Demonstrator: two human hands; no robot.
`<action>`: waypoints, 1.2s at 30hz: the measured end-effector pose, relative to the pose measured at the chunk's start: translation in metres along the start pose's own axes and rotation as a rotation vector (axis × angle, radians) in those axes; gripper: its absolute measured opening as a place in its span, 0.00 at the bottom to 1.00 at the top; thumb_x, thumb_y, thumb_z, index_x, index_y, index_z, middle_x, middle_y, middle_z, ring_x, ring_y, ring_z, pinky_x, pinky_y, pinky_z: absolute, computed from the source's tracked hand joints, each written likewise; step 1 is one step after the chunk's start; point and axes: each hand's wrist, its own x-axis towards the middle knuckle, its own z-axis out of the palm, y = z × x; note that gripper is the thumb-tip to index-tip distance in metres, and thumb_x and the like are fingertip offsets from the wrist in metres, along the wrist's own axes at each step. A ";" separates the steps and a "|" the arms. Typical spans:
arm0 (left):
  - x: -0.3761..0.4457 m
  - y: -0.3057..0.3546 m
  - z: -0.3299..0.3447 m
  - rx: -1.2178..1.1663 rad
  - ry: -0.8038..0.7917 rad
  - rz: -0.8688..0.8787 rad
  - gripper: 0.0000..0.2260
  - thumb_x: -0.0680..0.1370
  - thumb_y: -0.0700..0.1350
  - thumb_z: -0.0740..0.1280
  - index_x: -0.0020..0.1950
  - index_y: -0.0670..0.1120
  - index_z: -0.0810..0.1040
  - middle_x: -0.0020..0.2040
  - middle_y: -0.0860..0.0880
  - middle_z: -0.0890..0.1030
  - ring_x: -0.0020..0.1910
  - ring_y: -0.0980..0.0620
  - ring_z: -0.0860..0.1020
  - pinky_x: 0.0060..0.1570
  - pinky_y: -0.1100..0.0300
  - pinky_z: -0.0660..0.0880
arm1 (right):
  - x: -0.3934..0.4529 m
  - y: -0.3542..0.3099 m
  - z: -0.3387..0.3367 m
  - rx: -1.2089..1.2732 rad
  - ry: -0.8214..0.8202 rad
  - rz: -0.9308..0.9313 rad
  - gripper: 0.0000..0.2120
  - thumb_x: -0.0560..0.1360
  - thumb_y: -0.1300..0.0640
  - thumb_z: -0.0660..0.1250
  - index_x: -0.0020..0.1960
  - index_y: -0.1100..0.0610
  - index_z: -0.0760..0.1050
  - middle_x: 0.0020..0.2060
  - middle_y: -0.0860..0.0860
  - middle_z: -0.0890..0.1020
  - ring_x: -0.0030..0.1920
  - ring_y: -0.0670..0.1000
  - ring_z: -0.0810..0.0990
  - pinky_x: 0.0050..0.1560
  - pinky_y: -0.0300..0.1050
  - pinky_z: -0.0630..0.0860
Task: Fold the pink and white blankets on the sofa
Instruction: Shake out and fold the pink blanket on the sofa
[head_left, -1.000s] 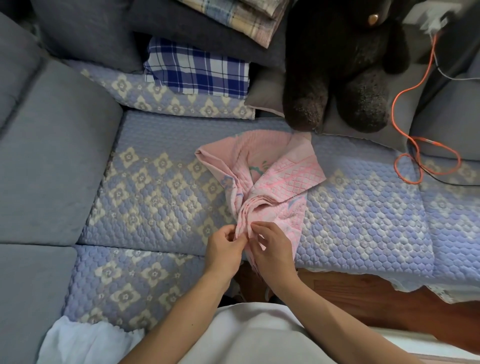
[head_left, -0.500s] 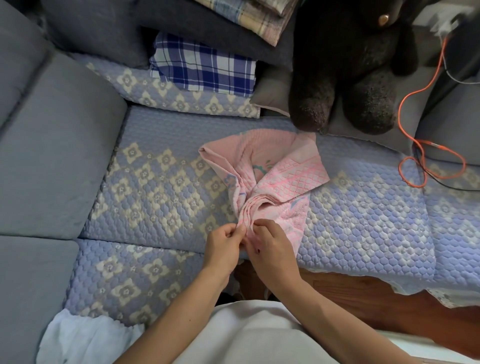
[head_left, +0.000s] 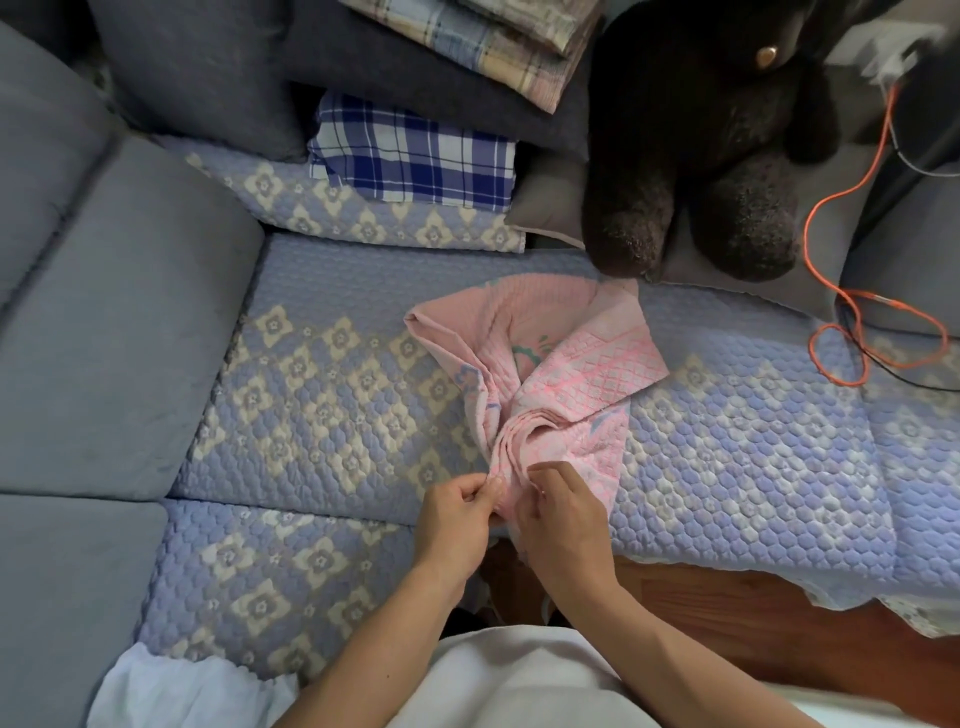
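Note:
A pink quilted blanket (head_left: 550, 364) lies bunched on the blue patterned sofa cover (head_left: 322, 395), its folds gathered toward the front edge of the seat. My left hand (head_left: 457, 506) pinches the gathered near edge from the left. My right hand (head_left: 561, 512) pinches the same edge from the right, fingers curled into the cloth. The two hands are almost touching. A white cloth (head_left: 182, 691) shows at the bottom left, partly out of frame.
A dark plush bear (head_left: 696, 156) sits behind the blanket. A blue plaid cloth (head_left: 415, 156) and stacked cushions lie at the back. An orange cable (head_left: 878, 343) coils on the right. Grey sofa cushions (head_left: 104, 312) fill the left. Wooden floor (head_left: 727, 613) shows below the seat edge.
Both hands stay pinched on the blanket's near edge and have crept slightly closer to the seat's front edge. The blanket's shape is nearly the same.

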 end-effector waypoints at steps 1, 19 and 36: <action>-0.001 0.001 0.001 0.009 0.016 0.004 0.11 0.81 0.51 0.67 0.43 0.51 0.86 0.40 0.50 0.86 0.46 0.45 0.85 0.50 0.41 0.82 | 0.000 0.000 -0.001 0.024 0.038 0.015 0.03 0.74 0.64 0.67 0.46 0.60 0.79 0.46 0.50 0.81 0.43 0.53 0.79 0.41 0.41 0.71; -0.005 0.005 0.000 -0.077 -0.028 -0.033 0.14 0.81 0.39 0.64 0.40 0.47 0.85 0.35 0.50 0.84 0.37 0.55 0.80 0.40 0.58 0.82 | -0.002 -0.008 -0.002 -0.035 -0.042 -0.248 0.09 0.69 0.67 0.75 0.45 0.61 0.76 0.47 0.56 0.79 0.45 0.56 0.77 0.42 0.45 0.76; -0.003 -0.006 0.003 0.296 0.119 0.131 0.13 0.78 0.49 0.66 0.38 0.44 0.80 0.32 0.48 0.81 0.33 0.46 0.78 0.32 0.49 0.76 | 0.002 -0.016 -0.007 0.053 0.024 0.114 0.10 0.76 0.60 0.70 0.37 0.60 0.73 0.39 0.49 0.73 0.35 0.53 0.71 0.35 0.48 0.67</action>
